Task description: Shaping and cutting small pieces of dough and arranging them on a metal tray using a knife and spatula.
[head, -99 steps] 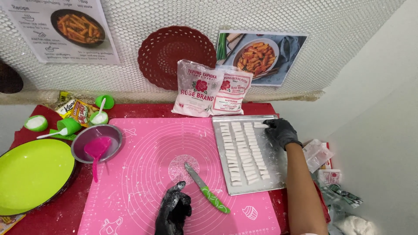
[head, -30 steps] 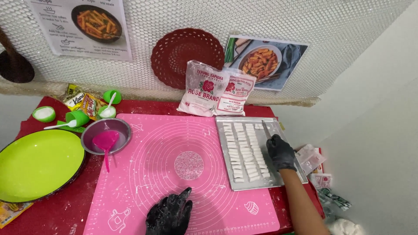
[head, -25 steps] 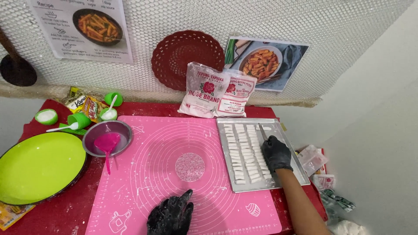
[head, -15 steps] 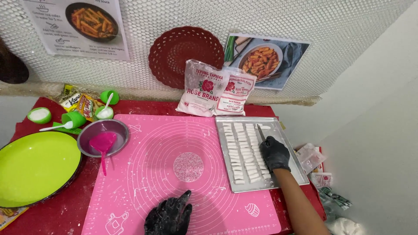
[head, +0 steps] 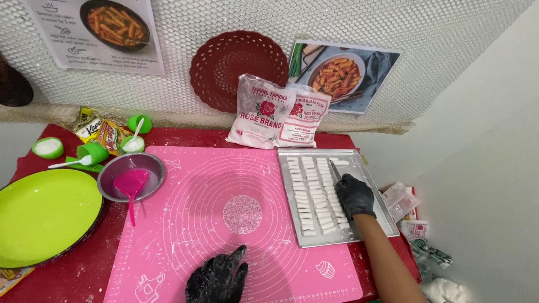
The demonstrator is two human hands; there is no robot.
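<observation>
Right hand (head: 353,194) over metal tray (head: 368,174), beside white dough pieces (head: 312,193)

Left hand (head: 218,278) flat, right hand (head: 353,194) curled

Two flour bags (head: 281,115), one tray (head: 370,174)

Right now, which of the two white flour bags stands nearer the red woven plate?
The larger left white flour bag; it overlaps the red woven plate, unlike the smaller right bag.
</observation>
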